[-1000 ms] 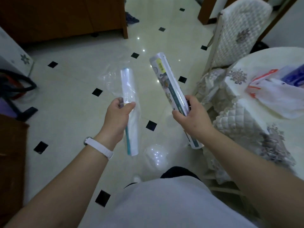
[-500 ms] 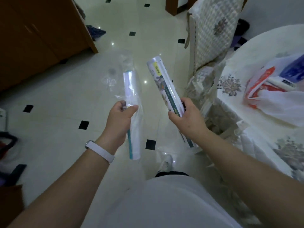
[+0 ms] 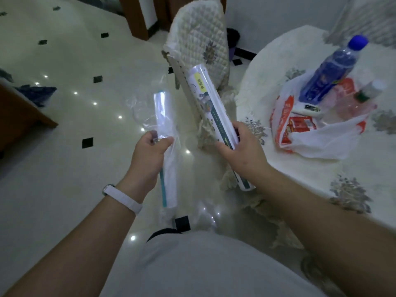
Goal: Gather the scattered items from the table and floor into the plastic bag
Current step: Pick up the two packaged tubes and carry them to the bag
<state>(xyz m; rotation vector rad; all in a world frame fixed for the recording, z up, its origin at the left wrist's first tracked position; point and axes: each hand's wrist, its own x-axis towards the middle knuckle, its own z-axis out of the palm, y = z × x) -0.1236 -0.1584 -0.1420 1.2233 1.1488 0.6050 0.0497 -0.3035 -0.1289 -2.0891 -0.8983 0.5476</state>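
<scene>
My left hand grips a slim white roll with a teal edge, wrapped in loose clear film, held upright over the floor. In my right hand is a longer printed roll with a yellow label, tilted up to the left. On the round table to the right lies the white and red plastic bag, its mouth open. A blue bottle, a small green-banded bottle, a white tube and a red packet lie in or on it.
A chair with a quilted cover stands between me and the table, which has a floral cloth. The glossy tiled floor spreads to the left. A wooden cabinet is at far left, with dark cloth beside it.
My view has swung right toward the table, bringing the bag and its bottles into sight. Both hands keep their rolls and have shifted toward the table.
</scene>
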